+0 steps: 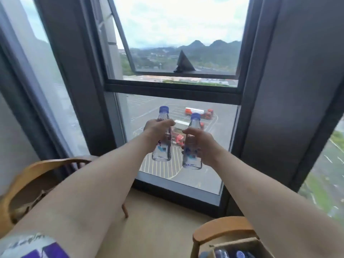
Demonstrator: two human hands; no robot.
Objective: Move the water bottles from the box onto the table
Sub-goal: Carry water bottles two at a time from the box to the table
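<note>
I hold two clear water bottles with blue caps upright in the air in front of a tall window. My left hand (157, 130) grips the left bottle (162, 151) around its upper body. My right hand (200, 142) grips the right bottle (192, 159) around its middle. The two bottles are close side by side but apart. At the bottom right a cardboard box (249, 243) stands open, with blue caps of more bottles (240, 255) showing inside. No table is in view.
A wooden chair (42, 164) with a curved back stands at the left by the window. Another wooden chair back (221, 229) curves around the box at the bottom right. Light wood floor (158, 220) lies between them. Dark window frames rise ahead.
</note>
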